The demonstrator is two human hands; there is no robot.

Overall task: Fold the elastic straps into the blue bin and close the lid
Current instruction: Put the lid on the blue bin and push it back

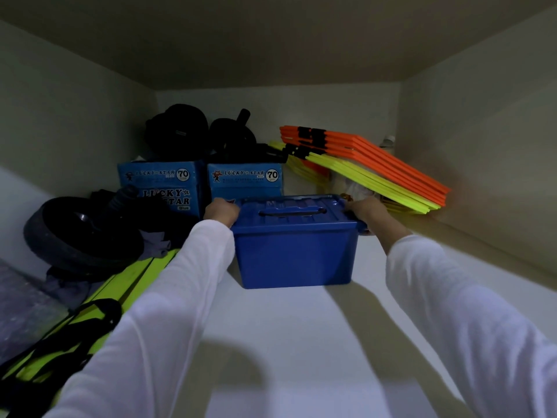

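Two white sleeves (168, 312) reaching forward from the near edge. Left hand (221, 211) curled over the left rim of the blue bin (294, 254), right hand (366, 211) gripping the right rim — both closed on it. Smooth, boxy plastic, ribbed lid (291, 208) shut on top with a dark handle, standing on the white shelf (295, 342). Behind, two blue cardboard boxes (245, 179) side by side. Further right, a leaning stack of orange and yellow flat foam pieces (370, 167). At far left, a round black wheel (78, 230) and lime-green slats (129, 282) with black straps.
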